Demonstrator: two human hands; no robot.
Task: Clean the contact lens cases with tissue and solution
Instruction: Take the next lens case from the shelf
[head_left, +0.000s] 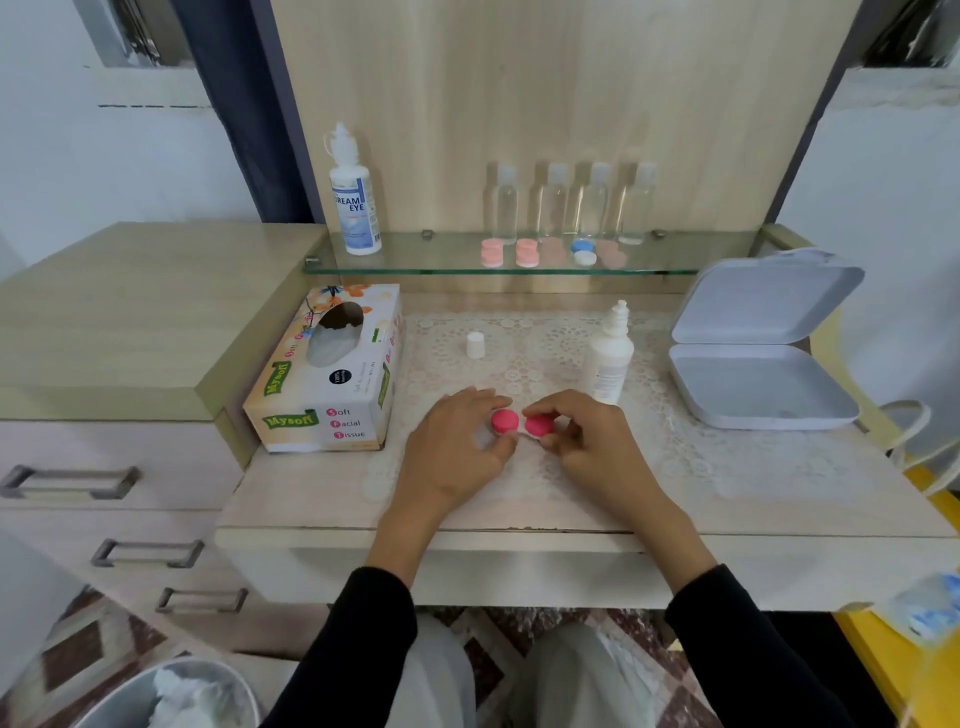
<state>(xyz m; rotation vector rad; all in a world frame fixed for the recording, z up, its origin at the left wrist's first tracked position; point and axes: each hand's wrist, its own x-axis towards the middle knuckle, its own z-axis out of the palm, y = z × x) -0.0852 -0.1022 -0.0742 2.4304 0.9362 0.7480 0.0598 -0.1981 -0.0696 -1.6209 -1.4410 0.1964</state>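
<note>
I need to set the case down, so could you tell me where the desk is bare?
Bare: the mat between cap and bottle, and the front right, before the white box. Crowded: the glass shelf, and where left hand and right hand hold the case.

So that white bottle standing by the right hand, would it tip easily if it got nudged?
Probably yes: the white bottle is tall and narrow, standing upright on a lace mat, so a knock near its top would likely topple it. Its cap seems to be off, standing apart, so it could spill. It looks plastic, so likely light, not fragile.
</note>
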